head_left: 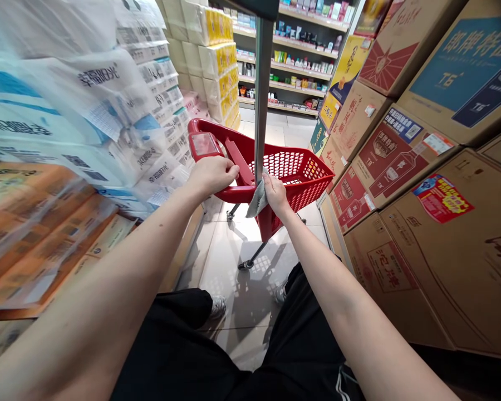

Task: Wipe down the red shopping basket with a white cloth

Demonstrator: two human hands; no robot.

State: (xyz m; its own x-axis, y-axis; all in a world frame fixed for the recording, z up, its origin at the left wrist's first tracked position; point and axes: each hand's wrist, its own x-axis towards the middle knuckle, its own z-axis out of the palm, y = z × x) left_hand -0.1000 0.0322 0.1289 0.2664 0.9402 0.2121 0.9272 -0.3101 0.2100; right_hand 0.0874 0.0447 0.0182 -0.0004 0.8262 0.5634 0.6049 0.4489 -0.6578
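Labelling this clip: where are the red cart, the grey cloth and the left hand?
red cart (300, 170), head view, basket mesh.
grey cloth (258, 201), head view, hanging fold.
left hand (212, 174), head view, back of hand.

Both my bare arms reach forward, converging ahead of me. My left hand lies palm down, fingers curled over in a closed grip. My right hand sits slightly lower and just beside it, fingers wrapped shut, wrist bent a little inward.

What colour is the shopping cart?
Red, seen in the head view: the shopping cart has a mesh basket.
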